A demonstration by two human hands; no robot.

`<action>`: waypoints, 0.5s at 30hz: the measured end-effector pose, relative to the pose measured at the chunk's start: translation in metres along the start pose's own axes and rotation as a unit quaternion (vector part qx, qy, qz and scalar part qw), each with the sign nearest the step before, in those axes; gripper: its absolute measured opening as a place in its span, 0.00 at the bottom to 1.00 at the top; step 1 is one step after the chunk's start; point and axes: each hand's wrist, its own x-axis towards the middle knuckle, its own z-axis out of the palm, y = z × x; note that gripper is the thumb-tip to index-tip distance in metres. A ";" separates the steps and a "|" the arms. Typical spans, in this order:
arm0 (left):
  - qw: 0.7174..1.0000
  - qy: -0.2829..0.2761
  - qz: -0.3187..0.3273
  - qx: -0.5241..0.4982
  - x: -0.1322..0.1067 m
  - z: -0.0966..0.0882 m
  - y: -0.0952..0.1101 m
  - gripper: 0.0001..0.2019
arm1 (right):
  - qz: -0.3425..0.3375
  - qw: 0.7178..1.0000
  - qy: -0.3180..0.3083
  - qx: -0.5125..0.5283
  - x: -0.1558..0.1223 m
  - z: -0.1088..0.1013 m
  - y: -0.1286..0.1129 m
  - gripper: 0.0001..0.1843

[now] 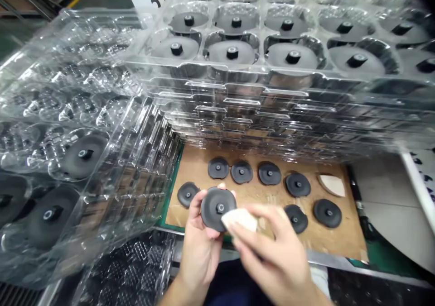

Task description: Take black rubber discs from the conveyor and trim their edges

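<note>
My left hand (199, 242) is closed around a round black disc with a small centre hub (217, 206), held up over the near edge of a brown board (251, 193). My right hand (275, 256) pinches a small white pad (239, 218) against the disc's lower right rim. Several more black discs lie flat on the board, such as a black disc (298, 184) to the right and a black disc (187, 194) just left of my hands.
A tall stack of clear plastic trays (288, 102) holding black discs stands behind the board. Another tilted stack of clear trays (68, 152) fills the left. A white curved piece (332, 184) lies on the board's right end.
</note>
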 end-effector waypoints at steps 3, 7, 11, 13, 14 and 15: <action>1.000 -0.004 -0.002 0.011 -0.001 0.002 0.001 0.24 | -0.007 1.000 -0.009 0.023 0.000 -0.003 -0.001 0.14; 1.000 0.005 0.009 0.025 -0.002 0.006 0.003 0.23 | 0.001 1.000 0.001 0.003 -0.001 -0.006 -0.003 0.15; 0.999 0.003 0.005 0.034 -0.004 0.008 0.004 0.24 | -0.017 1.000 0.000 0.018 -0.003 -0.009 -0.004 0.14; 0.999 0.008 0.012 0.044 -0.005 0.009 0.004 0.25 | -0.005 1.000 0.022 0.001 -0.005 -0.011 -0.005 0.14; 0.999 0.008 0.012 0.048 -0.006 0.009 0.004 0.25 | -0.004 1.000 0.022 -0.004 -0.006 -0.012 -0.006 0.14; 0.999 0.006 0.009 0.050 -0.007 0.010 0.005 0.25 | -0.008 1.000 0.014 -0.002 -0.007 -0.013 -0.007 0.15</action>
